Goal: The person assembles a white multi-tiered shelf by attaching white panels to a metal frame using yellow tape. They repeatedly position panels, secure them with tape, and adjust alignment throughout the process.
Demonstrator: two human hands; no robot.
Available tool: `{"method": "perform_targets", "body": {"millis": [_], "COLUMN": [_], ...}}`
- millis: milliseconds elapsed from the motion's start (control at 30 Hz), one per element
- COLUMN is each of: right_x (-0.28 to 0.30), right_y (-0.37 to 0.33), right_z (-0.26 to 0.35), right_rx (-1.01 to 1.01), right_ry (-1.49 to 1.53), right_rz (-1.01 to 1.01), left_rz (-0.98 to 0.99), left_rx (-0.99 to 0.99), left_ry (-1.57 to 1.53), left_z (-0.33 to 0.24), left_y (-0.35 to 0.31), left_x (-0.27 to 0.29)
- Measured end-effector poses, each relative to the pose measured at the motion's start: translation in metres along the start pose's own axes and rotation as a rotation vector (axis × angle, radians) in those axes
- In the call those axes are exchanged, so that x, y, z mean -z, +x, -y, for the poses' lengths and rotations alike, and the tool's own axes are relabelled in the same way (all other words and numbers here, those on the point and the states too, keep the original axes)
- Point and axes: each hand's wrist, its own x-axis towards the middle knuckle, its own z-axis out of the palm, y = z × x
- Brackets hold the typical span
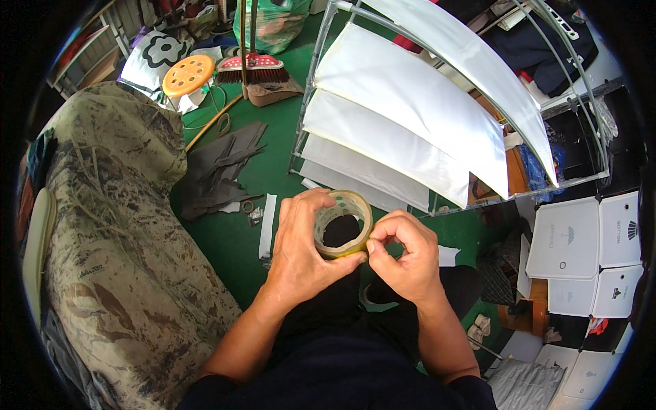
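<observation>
My left hand point(295, 256) is wrapped round a wide roll of yellowish clear packing tape point(366, 217), fingers over the far rim and thumb along the near side. The roll is tilted so that its hollow core faces up. At the roll's right edge my right hand point(404, 254) is closed, thumb and forefinger pinched together against the tape. Whether a free end of tape is between those fingertips is too small to tell. Both hands are above my lap, just short of a rack with white fabric panels point(410, 102).
A camouflage-covered seat point(130, 246) fills the left side. Dark cloth pieces point(219, 171) lie on the green floor, near a white strip point(267, 225). A broom point(253, 68) and an orange stool point(188, 75) stand farther back. White storage boxes point(564, 236) are stacked at right.
</observation>
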Motion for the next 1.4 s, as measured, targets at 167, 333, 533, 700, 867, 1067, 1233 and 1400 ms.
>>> {"method": "perform_targets", "body": {"millis": [167, 333, 533, 700, 867, 1067, 1233, 1400], "right_x": [0.004, 0.006, 0.006, -0.001, -0.003, 0.000, 0.000, 0.003], "right_y": [0.002, 0.002, -0.002, 0.000, 0.001, 0.003, 0.001, 0.000], "right_z": [0.004, 0.001, -0.004, 0.006, 0.006, 0.004, -0.002, -0.009], "right_rx": [-0.061, -0.052, -0.055, -0.007, 0.015, 0.046, -0.014, -0.031], "right_ry": [0.043, 0.050, 0.046, 0.027, -0.033, -0.062, -0.036, 0.004], "right_rz": [0.067, 0.074, 0.022, -0.017, -0.011, 0.016, -0.067, -0.108], "left_rz": [0.005, 0.015, 0.012, -0.088, -0.109, -0.087, -0.066, 0.035], "left_rx": [0.002, 0.002, 0.048, 0.002, -0.074, -0.086, -0.036, 0.116], "left_ry": [-0.036, -0.068, -0.096, -0.021, 0.066, 0.049, -0.030, -0.178], "left_z": [0.000, 0.001, -0.003, -0.002, -0.005, -0.005, -0.004, 0.002], "left_y": [0.000, -0.002, -0.003, 0.001, 0.003, 0.003, 0.003, -0.001], "left_x": [0.001, 0.000, -0.001, -0.001, 0.002, 0.002, 0.004, 0.004]}}
